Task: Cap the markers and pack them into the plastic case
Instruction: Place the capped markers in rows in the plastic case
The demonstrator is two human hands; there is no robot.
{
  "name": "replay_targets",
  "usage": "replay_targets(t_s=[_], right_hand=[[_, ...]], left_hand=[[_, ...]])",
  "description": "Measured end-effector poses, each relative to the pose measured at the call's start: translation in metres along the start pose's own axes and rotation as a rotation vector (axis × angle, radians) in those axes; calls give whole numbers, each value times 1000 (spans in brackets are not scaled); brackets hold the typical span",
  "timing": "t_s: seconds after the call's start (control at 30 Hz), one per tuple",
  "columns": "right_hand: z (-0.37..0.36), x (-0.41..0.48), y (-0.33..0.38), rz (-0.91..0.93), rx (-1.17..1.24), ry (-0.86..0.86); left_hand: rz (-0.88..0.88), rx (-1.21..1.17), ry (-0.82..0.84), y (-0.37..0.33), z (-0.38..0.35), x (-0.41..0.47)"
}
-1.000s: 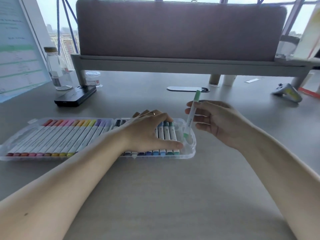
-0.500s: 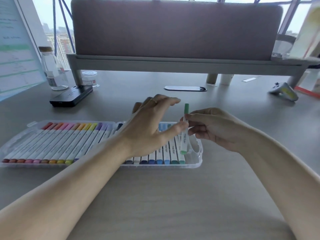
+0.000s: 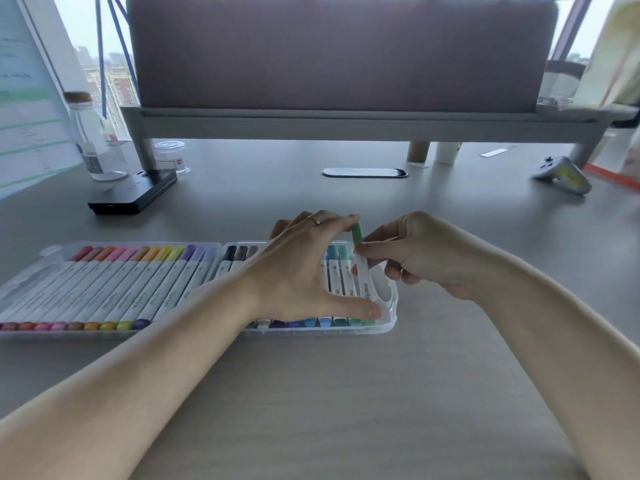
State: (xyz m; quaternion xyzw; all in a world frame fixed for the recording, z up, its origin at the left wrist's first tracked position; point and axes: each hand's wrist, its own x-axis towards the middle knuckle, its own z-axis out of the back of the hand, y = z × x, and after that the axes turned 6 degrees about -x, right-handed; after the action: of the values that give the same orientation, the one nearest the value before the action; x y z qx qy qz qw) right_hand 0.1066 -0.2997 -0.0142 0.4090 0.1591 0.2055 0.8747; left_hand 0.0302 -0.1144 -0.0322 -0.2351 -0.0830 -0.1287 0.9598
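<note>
1. Green marker (image 3: 364, 277), with a white barrel and a green cap at each end, sits at the right end of the clear plastic case (image 3: 393, 315), just beside the teal ones. Its near end is down at the case's front edge, and its far cap stands up above the row.
2. The right hand (image 3: 426, 258) grasps the green marker: thumb and forefinger pinch the barrel just below the far cap, and the other fingers curl underneath.
3. The left hand (image 3: 304, 271) is spread over the right half of the case, its fingers stretched fairly straight and gripping nothing. One fingertip touches the far cap, and the thumb presses at the marker's near end. A ring (image 3: 316, 220) shows on one finger.
4. The case lies open flat on the grey table (image 3: 311, 403). Its left half holds a row of markers (image 3: 114, 289) running from red through orange and yellow to purple. The right half holds black, grey, blue and teal ones, partly hidden by the left hand.
5. At the far left of the table are a black box (image 3: 133, 195), a corked bottle (image 3: 91, 140) and a small clear jar (image 3: 171, 157).
6. A padded panel (image 3: 339, 53) on legs runs across the back, and a grey and yellow gadget (image 3: 562, 174) lies at the far right.
</note>
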Motion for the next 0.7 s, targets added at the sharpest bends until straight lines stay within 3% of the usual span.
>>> replay_targets(t_s=[0.23, 0.7], right_hand=[[1, 2, -6, 29, -85, -92], [3, 1, -8, -5, -181, -38]], left_hand=[[30, 6, 23, 0, -1, 1], [60, 48, 82, 2, -1, 3]])
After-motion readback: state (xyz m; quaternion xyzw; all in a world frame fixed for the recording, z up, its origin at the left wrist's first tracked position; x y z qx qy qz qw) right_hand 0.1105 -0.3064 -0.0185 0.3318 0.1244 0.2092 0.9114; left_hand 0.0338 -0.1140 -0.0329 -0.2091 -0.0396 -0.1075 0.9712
